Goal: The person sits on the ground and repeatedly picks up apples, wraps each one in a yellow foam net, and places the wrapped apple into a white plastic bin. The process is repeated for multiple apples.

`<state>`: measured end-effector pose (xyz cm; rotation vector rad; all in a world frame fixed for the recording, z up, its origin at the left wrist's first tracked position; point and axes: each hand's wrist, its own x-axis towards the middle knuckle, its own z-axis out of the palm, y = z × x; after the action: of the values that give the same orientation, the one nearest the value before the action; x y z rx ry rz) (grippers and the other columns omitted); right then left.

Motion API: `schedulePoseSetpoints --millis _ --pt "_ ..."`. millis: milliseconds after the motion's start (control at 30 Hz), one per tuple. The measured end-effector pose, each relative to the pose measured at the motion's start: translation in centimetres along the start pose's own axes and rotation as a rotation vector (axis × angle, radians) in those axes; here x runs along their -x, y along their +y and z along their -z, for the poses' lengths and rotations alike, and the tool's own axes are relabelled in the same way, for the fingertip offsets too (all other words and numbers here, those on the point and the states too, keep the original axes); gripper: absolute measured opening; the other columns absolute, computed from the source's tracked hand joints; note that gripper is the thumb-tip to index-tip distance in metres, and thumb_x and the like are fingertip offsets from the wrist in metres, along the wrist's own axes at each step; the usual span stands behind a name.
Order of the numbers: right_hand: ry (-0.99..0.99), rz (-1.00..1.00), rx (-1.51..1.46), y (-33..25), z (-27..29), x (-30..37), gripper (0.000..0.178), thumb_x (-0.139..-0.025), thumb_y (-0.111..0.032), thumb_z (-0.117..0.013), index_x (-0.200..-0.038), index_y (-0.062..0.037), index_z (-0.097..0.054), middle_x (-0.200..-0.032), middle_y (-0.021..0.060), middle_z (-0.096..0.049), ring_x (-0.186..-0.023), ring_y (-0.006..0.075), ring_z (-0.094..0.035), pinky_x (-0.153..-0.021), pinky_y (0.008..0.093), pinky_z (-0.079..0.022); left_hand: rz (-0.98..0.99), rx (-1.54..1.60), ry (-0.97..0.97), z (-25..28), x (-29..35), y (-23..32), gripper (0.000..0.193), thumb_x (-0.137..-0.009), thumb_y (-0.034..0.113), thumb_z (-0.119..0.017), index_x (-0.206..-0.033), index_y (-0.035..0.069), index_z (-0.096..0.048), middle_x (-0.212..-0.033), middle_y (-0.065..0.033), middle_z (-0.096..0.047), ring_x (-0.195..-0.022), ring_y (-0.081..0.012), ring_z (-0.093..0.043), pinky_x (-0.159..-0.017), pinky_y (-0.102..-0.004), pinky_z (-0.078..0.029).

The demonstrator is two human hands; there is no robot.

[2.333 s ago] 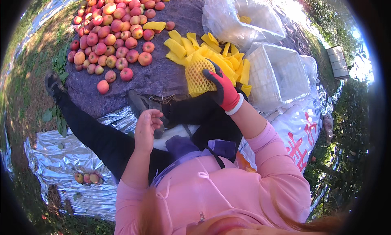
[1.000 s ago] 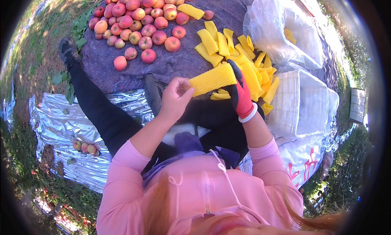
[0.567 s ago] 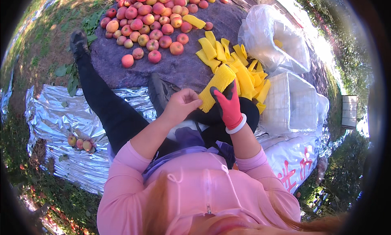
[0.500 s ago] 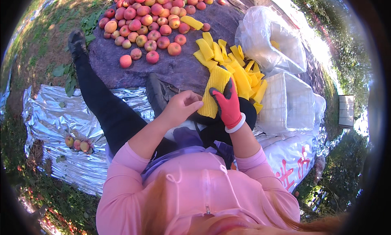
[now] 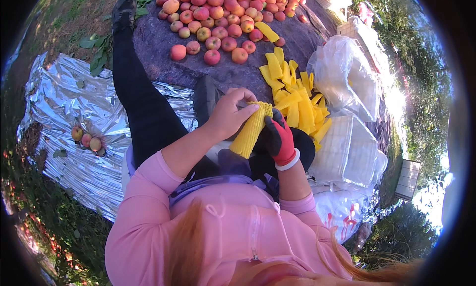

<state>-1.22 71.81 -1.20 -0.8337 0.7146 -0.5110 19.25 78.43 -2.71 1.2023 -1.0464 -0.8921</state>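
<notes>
On the head view, I locate the yellow foam sleeve [image 5: 250, 135] at the centre of the frame, tilted, its upper end leaning right and its lower end hanging free above the person's lap. I read the bare left hand [image 5: 229, 113] as closed: thumb and fingertips pinch the sleeve's upper end, remaining fingers curled. The right hand [image 5: 281, 141], in a red glove with dark fingertips, is partly curled against the sleeve's upper right edge; I cannot tell whether its fingers clamp the material. Right of centre, I note a heap of yellow sleeves [image 5: 302, 107] beyond the right hand, and beside it two plastic-lined crates, the upper crate [image 5: 342, 80] and the lower crate [image 5: 342, 147]. At top centre, I register a pile of red apples [image 5: 225, 13] on a dark cloth [image 5: 161, 70]. At left, three apples [image 5: 86, 140] rest on a silver foil sheet [image 5: 74, 172].
</notes>
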Motion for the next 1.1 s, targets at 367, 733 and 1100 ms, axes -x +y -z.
schedulePoseSetpoints --millis 367,733,1100 --pt "-0.201 0.109 -0.010 0.4 -0.6 -1.6 0.039 -0.113 -0.025 -0.054 -0.147 -0.0067 -0.056 -0.141 0.0115 -0.067 -0.133 0.0266 -0.063 -0.116 0.0414 -0.048 0.305 0.714 -0.021 -0.6 -0.6 -2.2 0.020 -0.111 0.023 -0.062 -0.120 0.005 -0.057 -0.102 -0.0025 -0.064 -0.091 -0.0074 -0.065 -0.080 -0.0252 -0.054" --pt "-0.227 -0.042 -0.263 -0.2 0.9 -3.3 0.044 -0.110 -0.027 -0.061 -0.143 0.0012 -0.061 -0.138 0.0177 -0.069 -0.131 0.0305 -0.065 -0.116 0.0460 -0.048 0.189 0.093 -0.125 0.3 -1.4 -4.5 0.014 -0.106 0.016 -0.070 -0.111 0.007 -0.061 -0.100 -0.0015 -0.065 -0.094 -0.0075 -0.061 -0.082 -0.0282 -0.051" --pt "-0.454 -0.379 -0.692 2.4 2.0 -4.5 0.071 -0.106 -0.053 -0.060 -0.157 -0.0050 -0.052 -0.157 0.0149 -0.059 -0.143 0.0345 -0.057 -0.119 0.0523 -0.044 0.472 -0.049 -0.704 5.8 -8.5 -7.7 0.027 -0.106 0.023 -0.069 -0.120 0.001 -0.069 -0.112 -0.0091 -0.076 -0.101 -0.0147 -0.071 -0.091 -0.0315 -0.056"
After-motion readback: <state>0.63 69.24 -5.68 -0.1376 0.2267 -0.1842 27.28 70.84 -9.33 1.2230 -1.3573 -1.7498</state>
